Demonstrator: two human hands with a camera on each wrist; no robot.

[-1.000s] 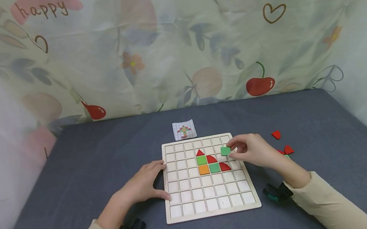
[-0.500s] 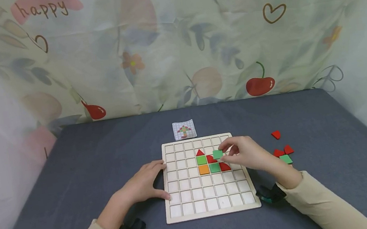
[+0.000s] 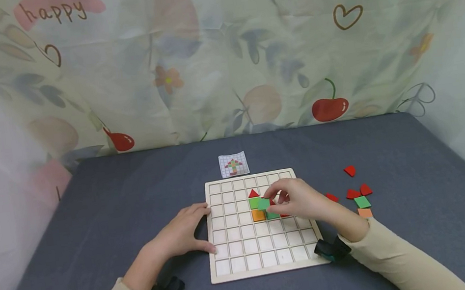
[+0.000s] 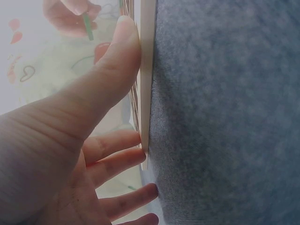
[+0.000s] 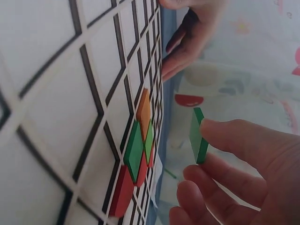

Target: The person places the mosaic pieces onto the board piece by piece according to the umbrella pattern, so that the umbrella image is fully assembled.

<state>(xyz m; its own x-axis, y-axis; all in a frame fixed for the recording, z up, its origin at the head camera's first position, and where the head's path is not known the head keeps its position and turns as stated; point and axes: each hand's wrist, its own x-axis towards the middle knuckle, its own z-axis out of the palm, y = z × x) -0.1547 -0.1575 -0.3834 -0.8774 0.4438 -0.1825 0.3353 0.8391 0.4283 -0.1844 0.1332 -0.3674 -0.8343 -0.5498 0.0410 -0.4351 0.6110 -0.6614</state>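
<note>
My right hand pinches a green square tile above the gridded wooden board. In the right wrist view that tile stands apart from the board, between thumb and fingers. Set in the board's cells are a red triangle, a light green square, an orange square and a second green square. Red curved-edge tiles beside them are partly hidden behind my right hand. Along the board's left edge rests my left hand, thumb and fingers extended and touching the rim.
A small card with a coloured pattern lies behind the board. To the right are several loose red tiles, a green tile and an orange tile. A printed curtain hangs behind the dark table.
My right hand has carried the green square leftward across the board, over the placed tiles. More loose tiles on the right have come into view. My left hand has stayed put.
</note>
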